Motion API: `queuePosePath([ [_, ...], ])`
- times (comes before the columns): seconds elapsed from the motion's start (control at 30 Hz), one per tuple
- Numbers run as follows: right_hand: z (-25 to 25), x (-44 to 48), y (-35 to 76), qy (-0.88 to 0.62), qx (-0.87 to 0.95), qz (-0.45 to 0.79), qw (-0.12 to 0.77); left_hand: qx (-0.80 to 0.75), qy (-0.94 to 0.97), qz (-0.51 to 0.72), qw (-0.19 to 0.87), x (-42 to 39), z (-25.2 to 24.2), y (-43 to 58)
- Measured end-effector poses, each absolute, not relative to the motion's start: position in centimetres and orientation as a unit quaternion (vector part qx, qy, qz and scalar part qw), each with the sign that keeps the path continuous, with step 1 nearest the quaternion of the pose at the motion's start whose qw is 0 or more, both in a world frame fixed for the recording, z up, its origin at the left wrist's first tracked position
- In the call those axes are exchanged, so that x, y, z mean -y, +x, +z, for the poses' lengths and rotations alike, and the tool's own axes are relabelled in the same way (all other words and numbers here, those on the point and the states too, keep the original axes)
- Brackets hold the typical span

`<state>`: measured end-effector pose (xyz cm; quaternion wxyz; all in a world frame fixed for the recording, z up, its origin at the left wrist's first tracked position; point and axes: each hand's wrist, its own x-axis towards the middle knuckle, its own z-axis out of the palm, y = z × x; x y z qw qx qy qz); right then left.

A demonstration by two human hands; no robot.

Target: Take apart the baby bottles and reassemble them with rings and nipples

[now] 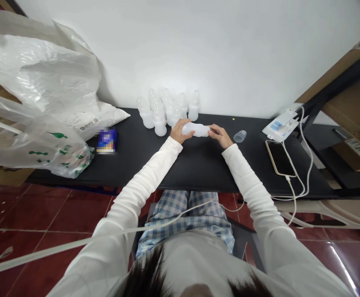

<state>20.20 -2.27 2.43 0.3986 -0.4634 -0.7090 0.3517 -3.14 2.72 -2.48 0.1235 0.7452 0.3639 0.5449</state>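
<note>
A white baby bottle (195, 129) lies sideways in the air above the black table, between my two hands. My left hand (181, 131) is wrapped round its base end. The fingers of my right hand (220, 135) pinch the other end, at the neck; what exactly sits under the fingertips is too small to tell. To the right of my right hand, a clear bottle cap (240, 136) rests on the table. Behind my left hand stands a group of several similar white bottles with clear caps (160, 121), upright near the wall.
Large plastic bags (43, 78) fill the left side, with a small blue box (107, 141) beside them. A phone (280, 158) on a charging cable and a white power strip (281, 125) lie at right. Another white cable (167, 222) crosses over my lap.
</note>
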Motion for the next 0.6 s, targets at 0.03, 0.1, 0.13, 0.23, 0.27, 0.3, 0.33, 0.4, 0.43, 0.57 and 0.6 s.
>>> queuePosePath([
  [0.03,2.5,2.3,20.3,-0.463,0.711,0.356,0.392,-0.359,0.749,0.546,0.115,-2.7,-2.5,-3.1],
  [0.1,2.6,2.3,20.4,-0.461,0.718,0.359,0.378,-0.345,0.753,0.552,0.097,-2.8,-2.6,-3.0],
  [0.13,2.7,2.3,20.4,-0.461,0.721,0.357,0.373,-0.336,0.755,0.556,0.086,-2.8,-2.6,-3.0],
  [0.23,3.0,2.3,20.9,-0.482,0.723,0.316,0.381,-0.310,0.769,0.556,0.057,-2.8,-2.7,-2.8],
  [0.27,3.2,2.3,21.2,-0.499,0.723,0.279,0.388,-0.309,0.774,0.551,0.050,-2.8,-2.7,-2.7],
  [0.3,3.3,2.3,21.6,-0.524,0.720,0.226,0.395,-0.311,0.776,0.547,0.045,-2.7,-2.7,-2.7],
  [0.33,3.4,2.2,22.0,-0.555,0.711,0.162,0.401,-0.315,0.776,0.545,0.042,-2.7,-2.6,-2.7],
  [0.4,3.4,2.2,23.0,-0.636,0.661,0.022,0.398,-0.328,0.767,0.550,0.044,-2.5,-2.5,-2.6],
  [0.43,3.4,2.2,23.4,-0.681,0.623,-0.028,0.384,-0.335,0.761,0.554,0.048,-2.4,-2.4,-2.6],
  [0.57,2.8,2.6,24.2,-0.848,0.471,-0.060,0.234,-0.383,0.727,0.564,0.080,-1.9,-2.2,-2.6],
  [0.6,2.7,2.7,24.2,-0.865,0.457,-0.047,0.204,-0.392,0.721,0.565,0.087,-1.8,-2.1,-2.6],
])
